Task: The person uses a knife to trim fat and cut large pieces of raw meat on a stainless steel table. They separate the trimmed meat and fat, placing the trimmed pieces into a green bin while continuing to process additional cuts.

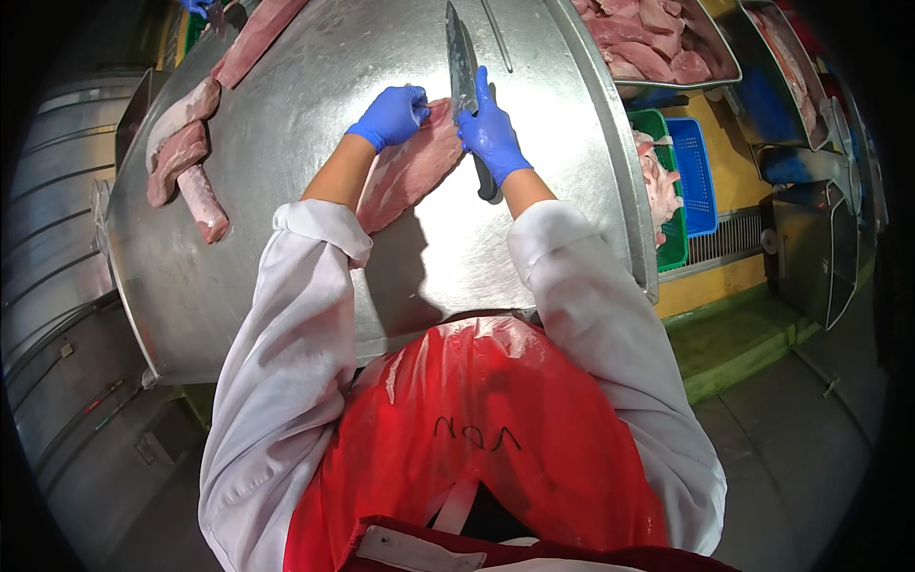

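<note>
A long, flat piece of raw pink meat [412, 176] lies slantwise on the steel table [286, 124] in front of me. My left hand [394, 116], in a blue glove, pinches the far edge of this meat. In my right hand [493, 135], also gloved in blue, is a knife [461, 62]. Its broad blade points away from me, and its black handle shows below my palm. The right index finger lies stretched along the blade. The blade is beside the meat's right edge; I cannot tell whether it touches.
More meat strips [191, 157] lie at the table's left, with a long piece [253, 43] beyond. A thin metal rod [498, 36] lies past the knife. Off the right edge stand a tray of meat [729, 71], a green basket [675, 250] with pale trimmings and a blue basket [701, 181].
</note>
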`<state>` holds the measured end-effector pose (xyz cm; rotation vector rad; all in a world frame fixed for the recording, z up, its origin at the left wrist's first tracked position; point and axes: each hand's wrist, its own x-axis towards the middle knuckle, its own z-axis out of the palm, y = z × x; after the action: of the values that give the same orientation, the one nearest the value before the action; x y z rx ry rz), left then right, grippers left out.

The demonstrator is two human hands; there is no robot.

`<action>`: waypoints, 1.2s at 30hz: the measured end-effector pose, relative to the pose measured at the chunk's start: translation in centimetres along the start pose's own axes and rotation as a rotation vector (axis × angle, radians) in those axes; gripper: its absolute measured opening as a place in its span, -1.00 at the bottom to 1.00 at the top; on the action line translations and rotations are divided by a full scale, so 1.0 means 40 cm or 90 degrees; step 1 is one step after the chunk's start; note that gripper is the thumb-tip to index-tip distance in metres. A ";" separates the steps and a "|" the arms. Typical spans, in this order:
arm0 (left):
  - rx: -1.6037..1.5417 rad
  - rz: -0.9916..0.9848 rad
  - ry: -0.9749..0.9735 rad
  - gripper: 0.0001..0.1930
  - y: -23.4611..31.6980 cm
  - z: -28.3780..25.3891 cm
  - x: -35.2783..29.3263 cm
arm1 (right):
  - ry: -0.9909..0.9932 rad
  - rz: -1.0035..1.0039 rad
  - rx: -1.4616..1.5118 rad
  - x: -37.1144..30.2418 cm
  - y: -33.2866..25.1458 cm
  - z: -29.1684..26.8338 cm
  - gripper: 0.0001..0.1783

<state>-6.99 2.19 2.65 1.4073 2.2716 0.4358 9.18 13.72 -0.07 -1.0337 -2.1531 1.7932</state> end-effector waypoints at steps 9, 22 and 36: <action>-0.084 -0.038 0.067 -0.82 -0.021 0.027 -0.019 | -0.263 0.054 -0.003 -0.217 0.009 -0.090 -0.17; -0.106 0.001 0.099 -0.82 -0.030 -0.070 -0.011 | -0.338 0.035 0.114 -0.270 0.037 -0.044 -0.16; -0.349 -0.007 0.128 -0.86 -0.092 -0.094 0.014 | -0.362 -0.022 -0.001 -0.240 0.069 -0.014 -0.17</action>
<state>-11.95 0.94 4.02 1.1038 2.0718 1.1386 17.78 8.66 0.45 -0.5140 -2.4401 2.2767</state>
